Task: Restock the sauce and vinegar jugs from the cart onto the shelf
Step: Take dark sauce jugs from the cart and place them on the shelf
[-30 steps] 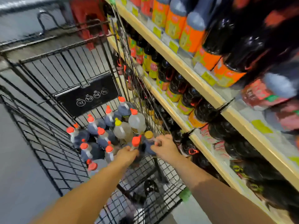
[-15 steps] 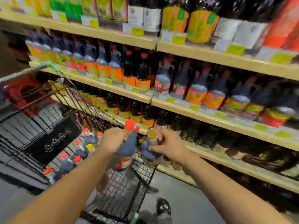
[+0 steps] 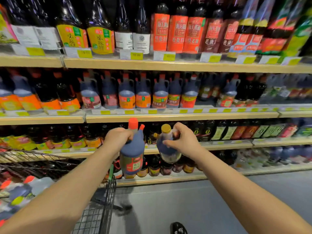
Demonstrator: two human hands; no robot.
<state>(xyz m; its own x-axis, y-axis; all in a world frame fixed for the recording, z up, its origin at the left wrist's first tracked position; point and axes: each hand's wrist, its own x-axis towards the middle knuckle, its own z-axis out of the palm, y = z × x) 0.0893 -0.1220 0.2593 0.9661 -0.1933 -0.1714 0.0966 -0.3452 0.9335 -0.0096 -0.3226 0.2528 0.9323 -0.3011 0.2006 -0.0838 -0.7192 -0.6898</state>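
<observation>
1. Black wire cart point(image 3: 94, 215) fills the lower left corner, with red-capped jugs point(image 3: 32, 186) lying blurred inside it.
2. Left hand point(image 3: 118, 137) is clenched around the handle of a dark sauce jug point(image 3: 132, 154), red cap up and red label facing the camera, held upright in the air above the cart's near corner and in front of the lower shelves.
3. Right hand point(image 3: 183, 141) grasps a second jug point(image 3: 166, 147), gold-capped, with fingers wrapped over its neck and shoulder; it hangs just beside the first jug and tilts slightly left. Whether the two jugs touch cannot be told.
4. Behind both hands, a wooden shelf point(image 3: 168, 118) carries a row of matching blue-shouldered jugs point(image 3: 143, 93) with orange and red labels, standing upright above yellow price tags point(image 3: 129, 112).
5. Higher up, tall dark bottles with red labels point(image 3: 177, 32) crowd the top shelf; to the right the lower shelves blur into rows of dark bottles.
6. Grey floor point(image 3: 211, 208) runs below the shelving on the right.
</observation>
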